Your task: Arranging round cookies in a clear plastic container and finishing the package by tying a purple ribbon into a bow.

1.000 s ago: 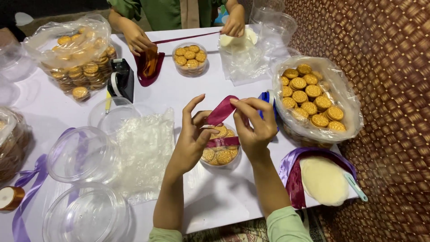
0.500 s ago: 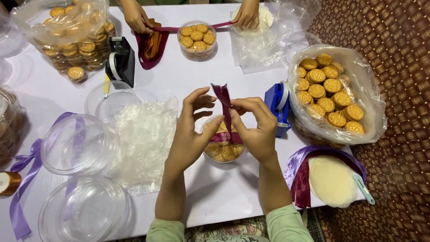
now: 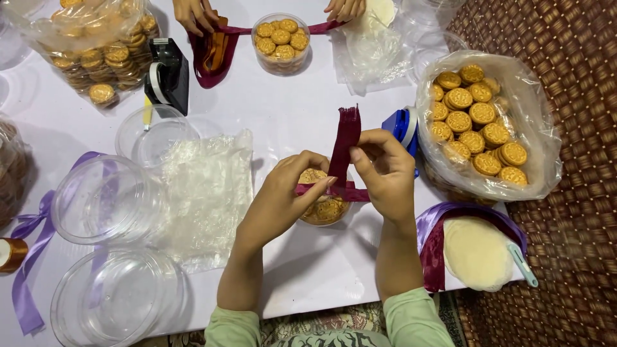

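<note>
Pinching the maroon ribbon [image 3: 345, 144] over the small round tub of biscuits [image 3: 323, 204], we have our left hand [image 3: 279, 202] closed on the crossing and our right hand [image 3: 384, 172] clamped on the upright tail. If either grip slackens, we judge the crossing loosens — the ribbon slides off the smooth lid. Just beyond sits the blue tape dispenser [image 3: 403, 128]; a stray elbow could nudge the open bag of biscuits [image 3: 479, 125] — near the table's [image 3: 283, 109] edge.

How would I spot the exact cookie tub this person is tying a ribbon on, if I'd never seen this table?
Start at the white table and find its near edge. Between the left hand and right hand sits a small round clear tub of golden cookies. Unlike the tub farther away, a dark red ribbon crosses it, one end standing up.
</note>
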